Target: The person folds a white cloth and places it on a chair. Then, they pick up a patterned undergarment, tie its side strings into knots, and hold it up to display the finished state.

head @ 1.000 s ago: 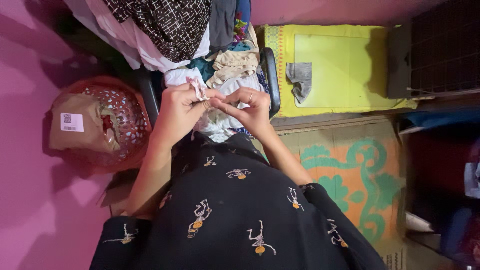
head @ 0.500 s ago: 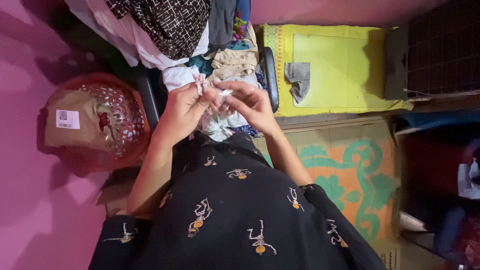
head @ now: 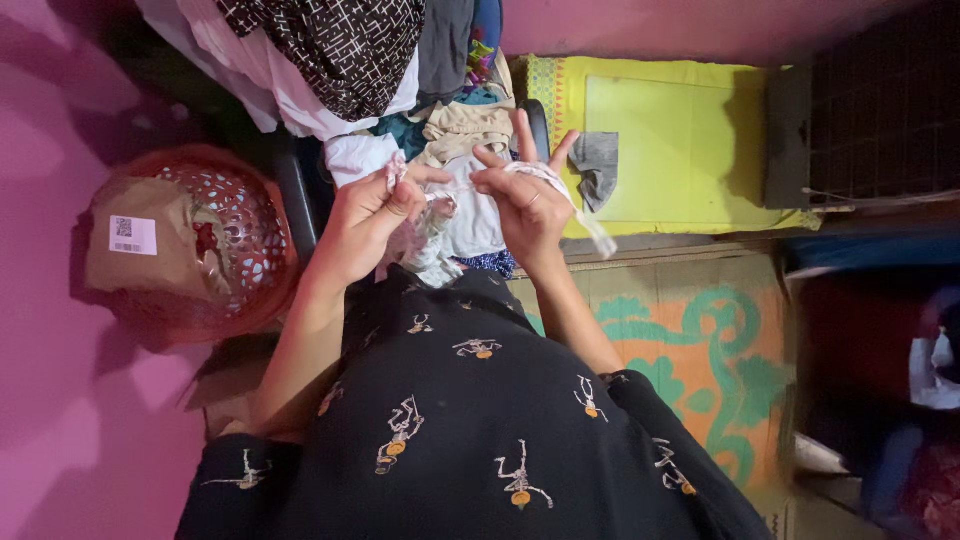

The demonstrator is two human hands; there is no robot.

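Pinched small white garment [head: 470,215] in closed left hand [head: 372,215]; gripped its strap [head: 590,225] in right hand [head: 530,205], other fingers splayed, just beside. Risked loose strap end slipping free or snagging clothes pile [head: 460,125] beyond.

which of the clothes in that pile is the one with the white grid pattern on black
The black cloth with thin white crisscross lines, draped at the top of the pile on the dark chair. The beige garment and the white garment by the hands are plain.
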